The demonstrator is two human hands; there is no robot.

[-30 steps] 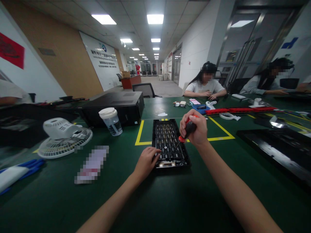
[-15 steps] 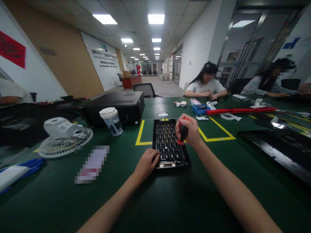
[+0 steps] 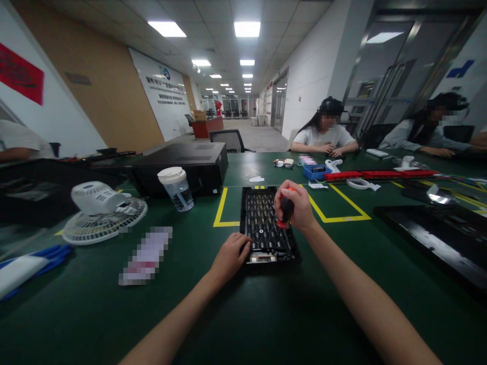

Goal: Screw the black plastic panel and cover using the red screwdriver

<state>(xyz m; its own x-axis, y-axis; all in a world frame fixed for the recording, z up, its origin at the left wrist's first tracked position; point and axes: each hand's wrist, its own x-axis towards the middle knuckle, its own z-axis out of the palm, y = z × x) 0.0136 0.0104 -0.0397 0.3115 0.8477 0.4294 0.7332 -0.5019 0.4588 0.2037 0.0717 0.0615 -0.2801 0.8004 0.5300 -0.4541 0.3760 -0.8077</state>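
Observation:
A black rectangular casing with rows of rounded shapes inside lies on the green table in front of me. At its near end are a pale strip and small dark parts. My left hand grips the casing's near left edge, fingers curled and thumb against it. Above the casing's right side, my right hand is wrapped round a screwdriver with a red and black handle, held upright. The screwdriver's tip cannot be made out against the casing.
Left are a white fan, a lidded cup, a blurred flat packet, blue-and-white gloves and a large black box. Right lies a black panel. Beyond are a blue tray, red strips and seated people.
The view has shifted very slightly. Both hands keep their places at the casing, and the screwdriver stays in my right hand.

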